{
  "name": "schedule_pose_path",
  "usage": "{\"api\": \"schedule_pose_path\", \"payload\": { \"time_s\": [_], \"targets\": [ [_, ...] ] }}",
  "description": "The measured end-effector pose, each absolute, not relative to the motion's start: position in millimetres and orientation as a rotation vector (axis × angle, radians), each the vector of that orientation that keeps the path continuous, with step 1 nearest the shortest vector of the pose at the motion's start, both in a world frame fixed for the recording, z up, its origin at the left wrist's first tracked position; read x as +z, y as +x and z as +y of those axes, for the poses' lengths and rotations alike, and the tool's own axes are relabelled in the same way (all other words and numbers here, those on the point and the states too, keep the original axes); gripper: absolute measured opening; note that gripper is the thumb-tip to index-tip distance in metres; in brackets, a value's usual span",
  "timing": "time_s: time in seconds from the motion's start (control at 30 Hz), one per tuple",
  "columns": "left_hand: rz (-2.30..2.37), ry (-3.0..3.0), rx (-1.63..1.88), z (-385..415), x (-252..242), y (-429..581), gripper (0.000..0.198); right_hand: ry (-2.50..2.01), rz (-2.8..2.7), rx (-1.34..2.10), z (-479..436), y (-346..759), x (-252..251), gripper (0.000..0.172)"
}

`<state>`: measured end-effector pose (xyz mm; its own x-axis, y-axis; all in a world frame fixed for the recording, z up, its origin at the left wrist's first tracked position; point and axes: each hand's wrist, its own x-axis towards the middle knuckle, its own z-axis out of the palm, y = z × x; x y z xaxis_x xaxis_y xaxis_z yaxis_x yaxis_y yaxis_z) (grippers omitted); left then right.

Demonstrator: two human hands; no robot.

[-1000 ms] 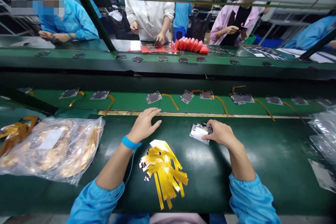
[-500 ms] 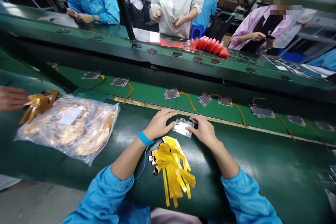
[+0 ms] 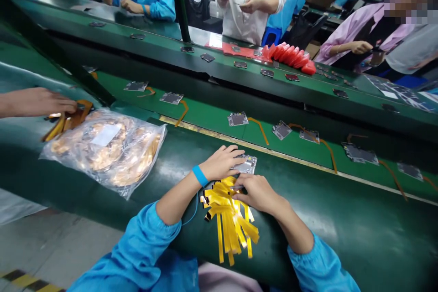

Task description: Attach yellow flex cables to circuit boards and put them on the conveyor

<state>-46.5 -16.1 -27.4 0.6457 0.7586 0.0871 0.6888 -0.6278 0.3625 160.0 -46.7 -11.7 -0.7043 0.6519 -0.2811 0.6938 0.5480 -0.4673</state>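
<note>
My left hand (image 3: 221, 164), with a blue band at the wrist, grips the left side of a circuit board (image 3: 249, 165) between fingers and thumb; its fingers cover part of the board. Just below, my right hand (image 3: 258, 191) is pinched on a thin grey tool (image 3: 236, 187), whose exact kind I cannot make out. The tool's tip is over the top of a pile of yellow flex cables (image 3: 229, 228) with black ends. That pile lies on the green work surface between my forearms.
A clear plastic bag (image 3: 102, 150) of coiled orange flex cables lies at left. Beside it, another person's hand (image 3: 51, 101) touches more cables. Several boards with orange cables (image 3: 238, 119) line the green belt beyond. Red pouches (image 3: 289, 57) and co-workers are across the line.
My right hand has moved from the board's right edge down to the yellow flex cables. My left hand's fingers now reach over the board. At left, the other person's hand has moved right.
</note>
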Motion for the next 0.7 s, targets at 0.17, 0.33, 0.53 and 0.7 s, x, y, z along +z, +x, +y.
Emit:
{"api": "schedule_pose_path", "payload": {
  "time_s": [0.17, 0.33, 0.53, 0.7],
  "targets": [
    [1.173, 2.581, 0.26, -12.6, -25.5, -58.5, 0.043, 1.179, 2.694, -0.954, -46.6, 159.8, -7.5, 0.009],
    [1.241, 2.585, 0.222, -12.0, -18.7, -71.8, 0.044, 1.227, 2.763, -1.111, -45.0, 162.2, -2.5, 0.011],
    [1.358, 2.54, 0.359, -16.7, -10.1, -52.1, 0.032, 1.381, 2.78, -1.35, -29.6, 176.8, -6.8, 0.016],
    [1.577, 2.469, 0.295, -23.4, -14.5, -20.6, 0.011, 1.727, 2.74, -1.572, -5.5, 197.7, -20.3, 0.028]
  ]
}}
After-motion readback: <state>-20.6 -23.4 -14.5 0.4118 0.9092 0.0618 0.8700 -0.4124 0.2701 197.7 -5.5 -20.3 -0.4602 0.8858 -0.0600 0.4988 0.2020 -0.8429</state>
